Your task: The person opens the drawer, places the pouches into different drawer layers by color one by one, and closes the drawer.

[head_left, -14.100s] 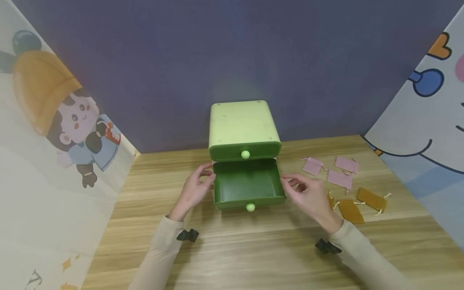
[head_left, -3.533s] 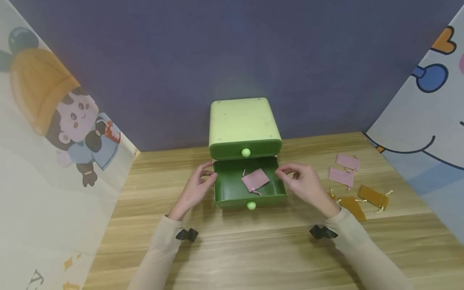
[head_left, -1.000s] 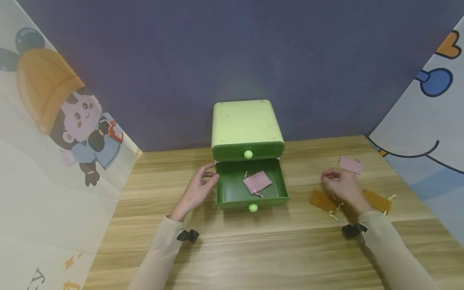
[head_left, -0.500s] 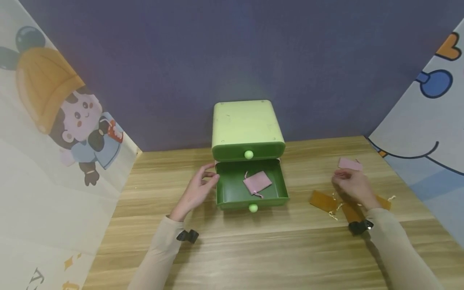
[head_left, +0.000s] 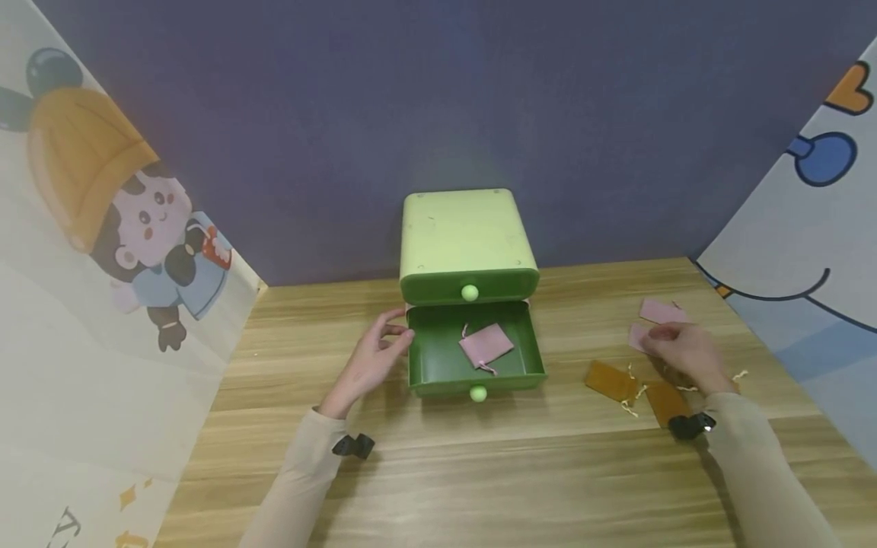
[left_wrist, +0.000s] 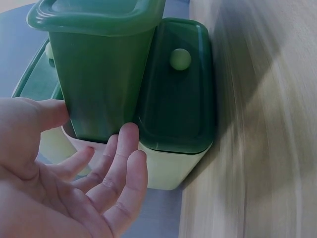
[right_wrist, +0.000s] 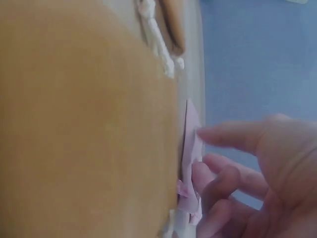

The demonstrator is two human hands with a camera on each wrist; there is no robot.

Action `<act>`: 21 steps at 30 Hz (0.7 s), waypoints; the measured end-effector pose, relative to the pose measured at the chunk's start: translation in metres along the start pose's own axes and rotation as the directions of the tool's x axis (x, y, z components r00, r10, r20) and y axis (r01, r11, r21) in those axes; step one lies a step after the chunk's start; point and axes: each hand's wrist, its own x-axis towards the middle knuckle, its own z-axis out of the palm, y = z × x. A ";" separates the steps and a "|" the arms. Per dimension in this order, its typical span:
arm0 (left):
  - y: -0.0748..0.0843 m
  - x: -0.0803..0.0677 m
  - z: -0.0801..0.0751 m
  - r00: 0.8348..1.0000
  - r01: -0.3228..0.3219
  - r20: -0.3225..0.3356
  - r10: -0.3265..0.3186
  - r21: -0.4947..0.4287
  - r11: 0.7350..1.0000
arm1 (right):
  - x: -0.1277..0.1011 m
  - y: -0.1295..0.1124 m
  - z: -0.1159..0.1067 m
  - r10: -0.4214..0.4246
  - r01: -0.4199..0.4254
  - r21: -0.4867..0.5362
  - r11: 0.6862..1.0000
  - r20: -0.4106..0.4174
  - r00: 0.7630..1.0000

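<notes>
My left hand (head_left: 370, 361) stays at the left side of a pulled-out green drawer (head_left: 438, 390), thumb against its wall and fingers loosely spread in the left wrist view. Inside the drawer lies a pink drawstring pouch (head_left: 486, 345). My right hand (head_left: 687, 354) is low over a second pink drawstring pouch (head_left: 638, 337) on the table, covering its right part. In the right wrist view the thumb and bent fingers touch this pouch (right_wrist: 192, 144) while standing apart. A third pink pouch (head_left: 659, 310) lies just behind.
The pale green cabinet (head_left: 466, 228) has its upper drawer (head_left: 438, 288) pushed in. Orange-brown pouches lie near my right wrist, one (head_left: 610, 380) left of another (head_left: 666, 403). A dark blue wall (head_left: 329, 152) rises behind the wooden table (head_left: 294, 457).
A pink pouch from the right side came to lie in the drawer. Since then my right hand has moved from the drawer to the remaining pink pouches, sliding rightward lately. The left hand stays put.
</notes>
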 end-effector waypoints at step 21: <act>-0.002 0.001 -0.001 1.000 -0.005 0.008 0.005 -0.003 1.000 | 0.004 -0.004 -0.002 0.046 -0.050 0.025 0.998 0.134 0.990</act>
